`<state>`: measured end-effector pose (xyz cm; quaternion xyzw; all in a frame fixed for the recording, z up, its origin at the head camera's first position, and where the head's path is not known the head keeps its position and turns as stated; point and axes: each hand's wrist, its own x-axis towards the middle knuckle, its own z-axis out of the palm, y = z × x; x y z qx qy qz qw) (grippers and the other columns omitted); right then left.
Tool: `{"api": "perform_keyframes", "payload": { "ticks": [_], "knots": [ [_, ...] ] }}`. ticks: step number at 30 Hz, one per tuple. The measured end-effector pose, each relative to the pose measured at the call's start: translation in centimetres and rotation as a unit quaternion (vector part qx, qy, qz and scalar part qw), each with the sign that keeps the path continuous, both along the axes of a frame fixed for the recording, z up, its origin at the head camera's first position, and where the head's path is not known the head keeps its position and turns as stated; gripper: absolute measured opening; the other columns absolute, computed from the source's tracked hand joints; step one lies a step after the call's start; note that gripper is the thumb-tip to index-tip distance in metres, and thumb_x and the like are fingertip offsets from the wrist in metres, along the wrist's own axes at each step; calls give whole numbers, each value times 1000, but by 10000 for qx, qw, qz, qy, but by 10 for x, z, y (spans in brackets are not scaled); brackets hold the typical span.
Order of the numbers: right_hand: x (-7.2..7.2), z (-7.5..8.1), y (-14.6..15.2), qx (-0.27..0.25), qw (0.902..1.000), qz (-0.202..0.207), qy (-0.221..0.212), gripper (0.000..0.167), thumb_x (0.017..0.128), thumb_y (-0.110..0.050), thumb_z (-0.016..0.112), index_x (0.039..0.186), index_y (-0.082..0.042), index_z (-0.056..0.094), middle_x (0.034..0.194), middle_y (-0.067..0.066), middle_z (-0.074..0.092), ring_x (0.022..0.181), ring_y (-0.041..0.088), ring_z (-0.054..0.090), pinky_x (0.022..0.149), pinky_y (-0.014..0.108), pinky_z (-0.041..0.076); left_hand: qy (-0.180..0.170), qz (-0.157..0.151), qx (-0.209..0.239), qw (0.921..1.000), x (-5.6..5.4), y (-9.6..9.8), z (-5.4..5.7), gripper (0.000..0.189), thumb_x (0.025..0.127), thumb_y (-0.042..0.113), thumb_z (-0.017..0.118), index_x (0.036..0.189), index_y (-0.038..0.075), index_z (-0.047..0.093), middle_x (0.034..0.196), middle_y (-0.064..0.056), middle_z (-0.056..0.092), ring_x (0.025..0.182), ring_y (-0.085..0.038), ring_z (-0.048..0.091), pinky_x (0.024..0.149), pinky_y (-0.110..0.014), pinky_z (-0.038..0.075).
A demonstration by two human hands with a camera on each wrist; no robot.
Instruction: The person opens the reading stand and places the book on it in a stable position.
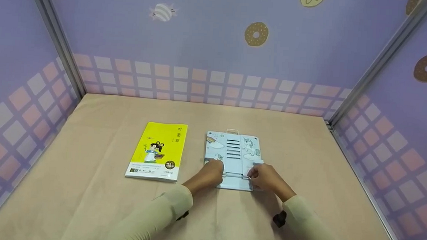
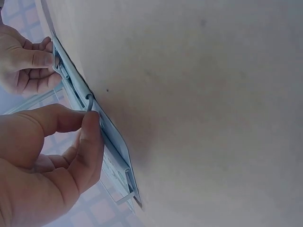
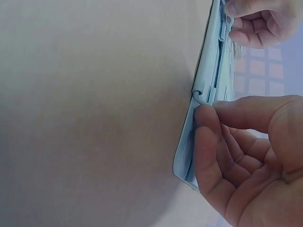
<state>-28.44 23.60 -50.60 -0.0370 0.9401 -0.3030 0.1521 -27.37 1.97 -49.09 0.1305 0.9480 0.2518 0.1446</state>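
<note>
A pale blue folding book stand with unicorn and rainbow prints lies flat on the table, a row of slots down its middle. My left hand pinches the left end of the wire page holder at its lower part, between thumb and index finger. At the other end, my right hand pinches the same wire piece with thumb and index finger. Both wrist views show the stand edge-on, with the opposite hand beyond.
Left of the stand lies a yellow book with a cartoon figure on its cover. A peach cloth covers the table. Patterned purple panels enclose the back and both sides. A white wire loop sticks out past the stand's far edge.
</note>
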Motion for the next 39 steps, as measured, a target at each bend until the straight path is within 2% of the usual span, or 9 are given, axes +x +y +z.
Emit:
{"api": "perform_keyframes", "payload": {
  "ticks": [7, 14, 16, 20, 25, 31, 36, 39],
  "knots": [
    [0, 1, 4, 13, 9990, 358, 265, 16, 83, 2, 68, 97, -2, 75, 85, 7, 68, 73, 15, 58, 60, 24, 47, 172, -90, -78, 9998, 0, -2, -1, 34, 85, -11, 60, 66, 12, 43, 68, 1, 38, 66, -17, 41, 58, -28, 34],
    [1, 3, 8, -75, 9993, 358, 17, 14, 85, 0, 69, 97, -6, 72, 87, 5, 65, 76, 16, 58, 61, 25, 47, -354, 155, -13, 9993, 0, -1, 5, 19, 87, -9, 62, 79, 6, 55, 74, -1, 43, 70, -19, 47, 57, -29, 37],
    [1, 4, 9, -94, 9993, 367, -55, 14, 85, -1, 70, 98, -7, 71, 88, 4, 64, 77, 17, 58, 62, 26, 47, -405, 148, -68, 9990, 0, -1, 5, 16, 87, -8, 63, 81, 6, 57, 75, -1, 44, 70, -18, 48, 57, -28, 38],
    [1, 5, 11, -130, 9987, 483, -130, 15, 85, -1, 70, 98, -8, 69, 89, 3, 63, 80, 17, 58, 64, 26, 47, -353, 53, -103, 9993, 0, -3, 7, 18, 85, -8, 66, 80, 6, 56, 73, 0, 44, 68, -17, 47, 55, -27, 37],
    [1, 7, 14, -126, 9967, 803, 34, 15, 85, 0, 70, 97, -8, 67, 89, 2, 63, 83, 17, 57, 67, 28, 46, -97, -178, -92, 9998, 2, -6, 9, 26, 83, -8, 68, 73, 9, 50, 70, 1, 40, 64, -15, 42, 53, -27, 34],
    [3, 12, 17, -73, 9927, 1182, 212, 16, 82, 1, 71, 95, -7, 66, 90, 1, 64, 85, 17, 57, 69, 26, 46, 128, -477, -281, 9984, 5, -6, 12, 18, 84, -4, 70, 82, 6, 55, 75, 1, 45, 69, -16, 44, 59, -27, 37],
    [1, 16, 21, -381, 9895, 1390, 102, 13, 85, 0, 68, 97, -4, 69, 88, 2, 65, 80, 16, 57, 66, 26, 48, 27, -640, -454, 9969, 0, -7, 17, 19, 84, -3, 71, 75, 7, 57, 68, 2, 46, 63, -15, 43, 54, -26, 35],
    [-3, 21, 22, -677, 9900, 1236, 29, 13, 90, -1, 63, 101, 0, 69, 90, 5, 66, 79, 18, 62, 69, 31, 54, -60, -742, -573, 9956, -8, -11, 23, 17, 87, 7, 75, 74, 6, 64, 68, 2, 50, 63, -14, 44, 55, -26, 35]
  ]
}}
